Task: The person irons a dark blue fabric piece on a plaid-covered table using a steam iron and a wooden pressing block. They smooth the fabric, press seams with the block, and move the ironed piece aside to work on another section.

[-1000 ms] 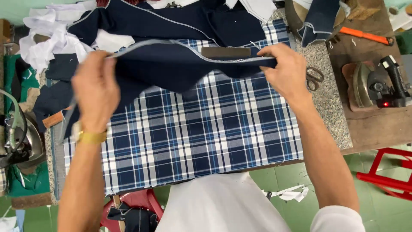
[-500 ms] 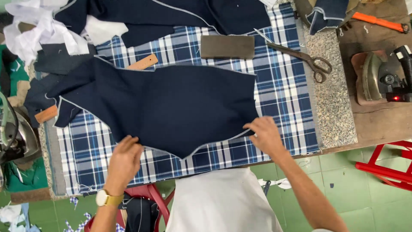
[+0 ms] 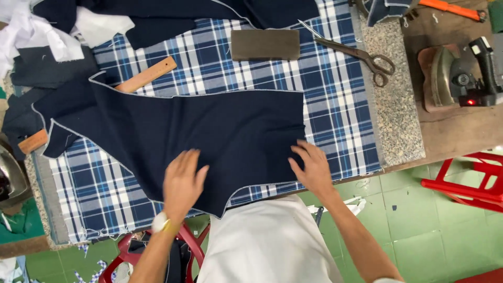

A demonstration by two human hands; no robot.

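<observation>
From the head camera, a large piece of dark navy cloth (image 3: 209, 131) lies spread flat on a blue and white checked cover (image 3: 325, 105) that pads the worktable. The left hand (image 3: 183, 181) rests palm down on the near part of the cloth, fingers spread wide and flat, holding nothing. The right hand (image 3: 313, 166) presses flat on the cloth's right near corner, fingers open too, its fingertips on the navy edge and its heel over the checked cover. A watch (image 3: 160, 222) sits on the left wrist.

Just past the cloth's far edge lies a wooden ruler (image 3: 149, 74), partly tucked under the cloth at its left end. Farther beyond the cloth sits a dark rectangular block (image 3: 265, 44), and right of the block lie scissors (image 3: 361, 52). Well right of the cloth, off the checked cover, an iron (image 3: 461, 78) rests on the bare wooden surface. More navy pieces (image 3: 173, 13) lie heaped beyond the cloth's far side.
</observation>
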